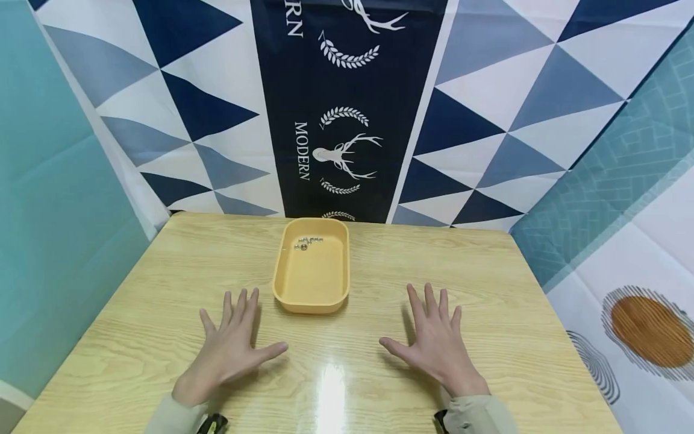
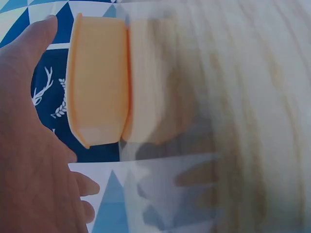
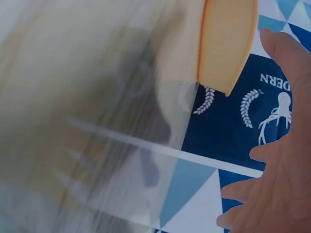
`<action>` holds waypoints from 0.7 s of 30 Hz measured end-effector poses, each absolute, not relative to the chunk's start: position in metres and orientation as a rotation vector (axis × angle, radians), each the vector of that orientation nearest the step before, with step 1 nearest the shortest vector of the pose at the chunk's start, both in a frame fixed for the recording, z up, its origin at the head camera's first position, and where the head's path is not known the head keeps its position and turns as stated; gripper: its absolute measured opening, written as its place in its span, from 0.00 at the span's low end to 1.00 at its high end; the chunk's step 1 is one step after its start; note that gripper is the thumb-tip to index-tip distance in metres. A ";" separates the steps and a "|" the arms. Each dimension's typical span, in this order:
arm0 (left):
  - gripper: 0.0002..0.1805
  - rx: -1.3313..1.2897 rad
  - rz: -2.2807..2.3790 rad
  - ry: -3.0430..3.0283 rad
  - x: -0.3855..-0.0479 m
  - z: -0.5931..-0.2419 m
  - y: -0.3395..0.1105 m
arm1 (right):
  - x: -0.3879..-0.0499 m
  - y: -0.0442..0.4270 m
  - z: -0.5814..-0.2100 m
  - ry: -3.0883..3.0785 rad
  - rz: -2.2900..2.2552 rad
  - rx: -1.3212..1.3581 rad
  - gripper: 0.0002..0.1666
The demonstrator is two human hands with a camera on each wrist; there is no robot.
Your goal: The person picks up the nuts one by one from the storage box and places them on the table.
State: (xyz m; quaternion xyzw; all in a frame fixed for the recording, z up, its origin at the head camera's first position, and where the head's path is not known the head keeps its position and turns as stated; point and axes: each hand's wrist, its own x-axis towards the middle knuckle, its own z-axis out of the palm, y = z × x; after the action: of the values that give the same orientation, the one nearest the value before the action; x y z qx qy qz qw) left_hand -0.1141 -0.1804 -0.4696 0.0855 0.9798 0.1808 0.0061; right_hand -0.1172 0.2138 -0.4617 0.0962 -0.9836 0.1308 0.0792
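A shallow yellow-orange tray (image 1: 311, 283) stands on the wooden table, and several small shiny metal pieces (image 1: 305, 246) lie near its far end. They are too small to tell their kind. To the left of the tray and nearer the front, my left hand (image 1: 230, 346) hovers with fingers spread. My right hand (image 1: 436, 343) is likewise spread, to the right of the tray. Neither holds anything or touches the tray. The left wrist view has the tray's side (image 2: 99, 80) beyond my thumb; in the right wrist view its side (image 3: 228, 43) appears at the top.
The wooden tabletop (image 1: 135, 301) is glossy and reflects a bright light near the front. A patterned cloth (image 1: 347, 120) with triangles and deer heads hangs behind the table's far edge. Teal cloth (image 1: 65, 199) hangs on the left, and another printed cloth (image 1: 640, 265) on the right.
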 end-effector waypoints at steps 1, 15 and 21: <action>0.68 0.269 0.579 3.065 -0.115 -0.468 -0.180 | -0.117 0.212 -0.461 -2.944 0.402 0.291 0.69; 0.59 0.288 0.906 2.993 -0.139 -0.446 -0.179 | -0.120 0.204 -0.458 -2.949 0.406 0.331 0.68; 0.56 0.327 1.096 2.885 -0.161 -0.435 -0.180 | -0.123 0.203 -0.456 -2.958 0.430 0.317 0.69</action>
State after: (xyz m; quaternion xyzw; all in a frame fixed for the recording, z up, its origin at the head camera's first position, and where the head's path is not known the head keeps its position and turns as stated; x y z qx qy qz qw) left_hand -0.1609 -0.1803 -0.4354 0.1053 0.9294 0.3532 0.0192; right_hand -0.1234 0.2033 -0.4564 0.1051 -0.9818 0.1426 0.0678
